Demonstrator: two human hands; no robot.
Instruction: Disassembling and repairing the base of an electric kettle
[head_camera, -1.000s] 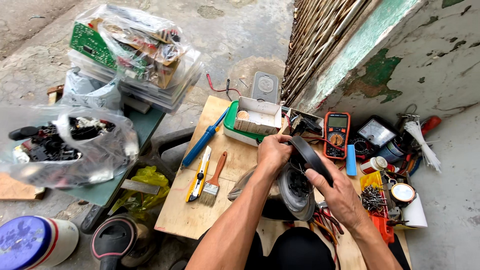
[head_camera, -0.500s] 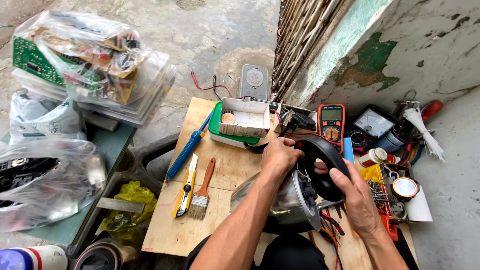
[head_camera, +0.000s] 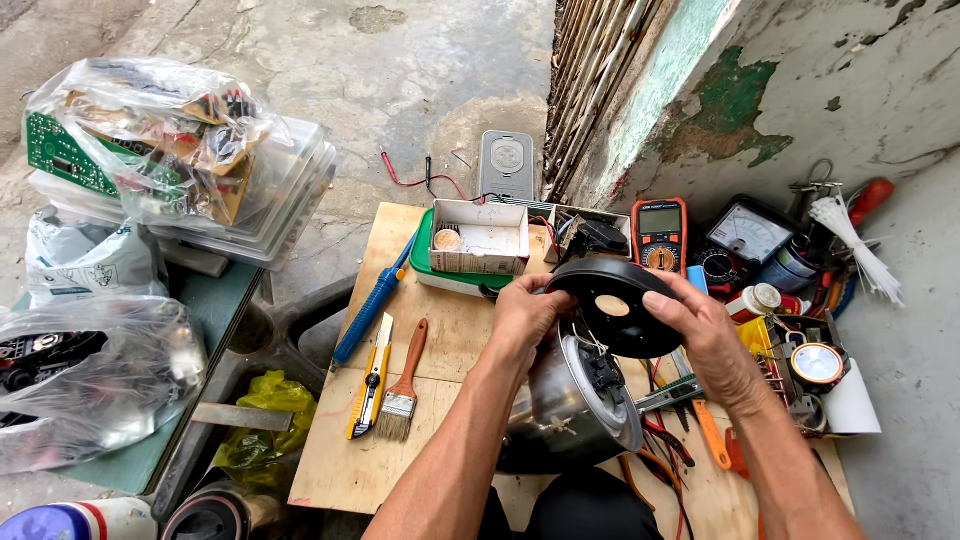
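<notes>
Black base plate (head_camera: 612, 306): round, matte black plastic disc with a pale round patch at its centre; held tilted just right of the frame's middle, over the open end of the kettle body.
Kettle body (head_camera: 568, 405): shiny steel, rounded, lying on its side on the wooden board (head_camera: 340, 455), below the plate; black parts and thin wires show at its open end.
Left hand (head_camera: 525, 315): fingers curled around the plate's left edge, thumb on top, gripping it.
Right hand (head_camera: 705, 335): fingers spread along the plate's right rim, thumb pressed on its face.
Board: pale, scuffed plywood, lower centre.
Left of the hands: paintbrush (head_camera: 403, 385) with a wooden handle, yellow utility knife (head_camera: 370, 378), blue-handled tool (head_camera: 368, 305).
Above the hands: white cardboard box (head_camera: 487, 238) on a green tray.
Right of the hands: orange multimeter (head_camera: 659, 233), analogue meter (head_camera: 750, 232), white cable ties (head_camera: 855, 245), tape roll (head_camera: 817, 365), pliers and screwdrivers crowded close by the right wrist.
Upper left of the frame: clear plastic bags (head_camera: 150, 140) of circuit boards on stacked containers.
</notes>
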